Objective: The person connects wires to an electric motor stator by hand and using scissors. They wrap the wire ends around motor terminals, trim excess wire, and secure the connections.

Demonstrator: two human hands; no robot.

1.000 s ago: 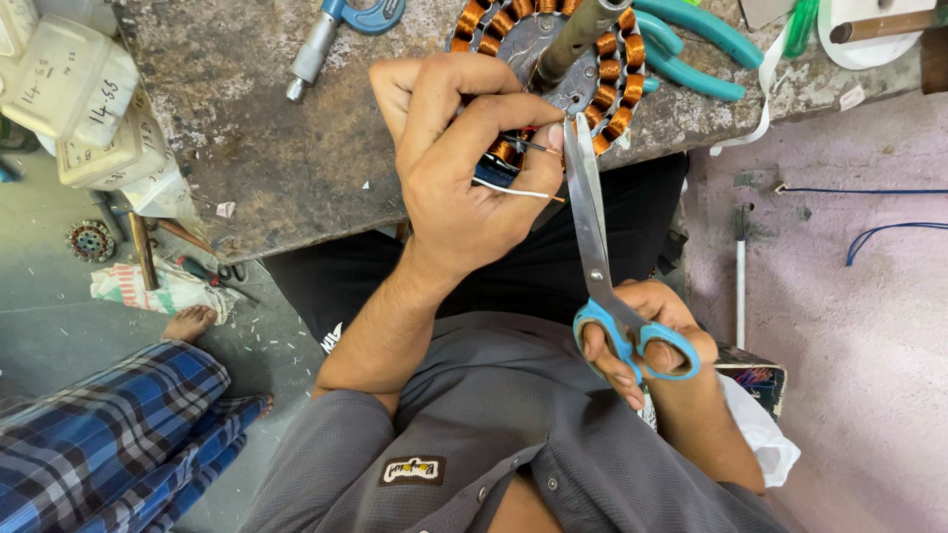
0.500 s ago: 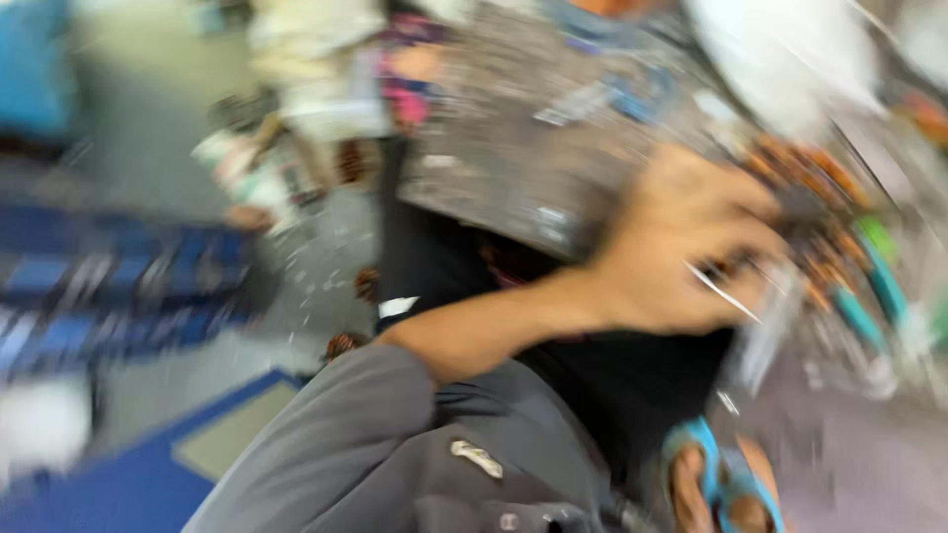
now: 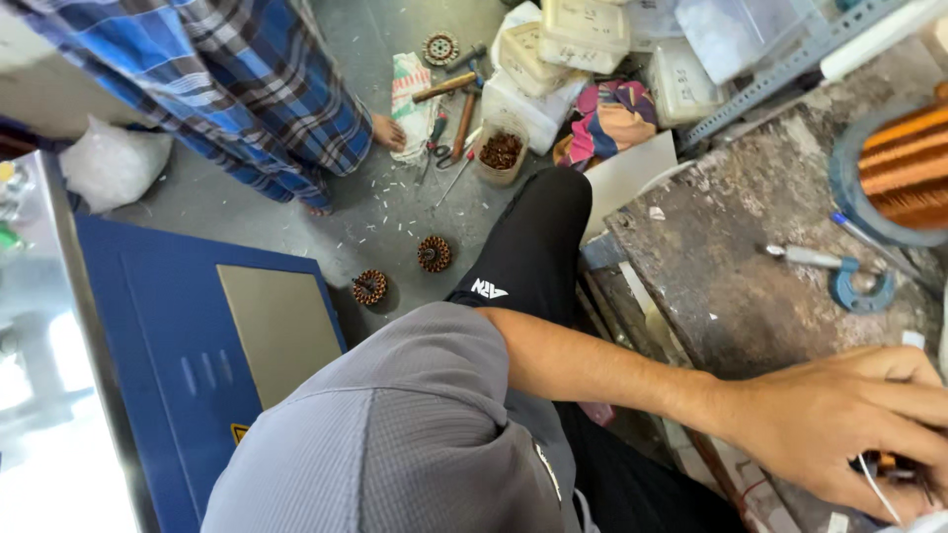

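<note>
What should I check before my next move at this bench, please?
1. Left hand on the work: ok, fingers cover a copper-wound part.
2. Right hand in sight: not ok, out of view.
3. White strand under the hand: cannot tell if taut.
4. View on the work: not ok, it sits at the frame's edge.
5. Floor: not ok, two wound cores lie loose near another person's bare foot.

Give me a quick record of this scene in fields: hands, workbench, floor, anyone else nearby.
Left hand: at the frame's lower right, over a part with a white wire, mostly hidden.
Right hand: not in view.
Workbench: worn top; copper wire spool, micrometer.
Floor: two copper-wound stators, hammers, plastic boxes.
Nearby: another person's checked-cloth leg, barefoot.
</note>
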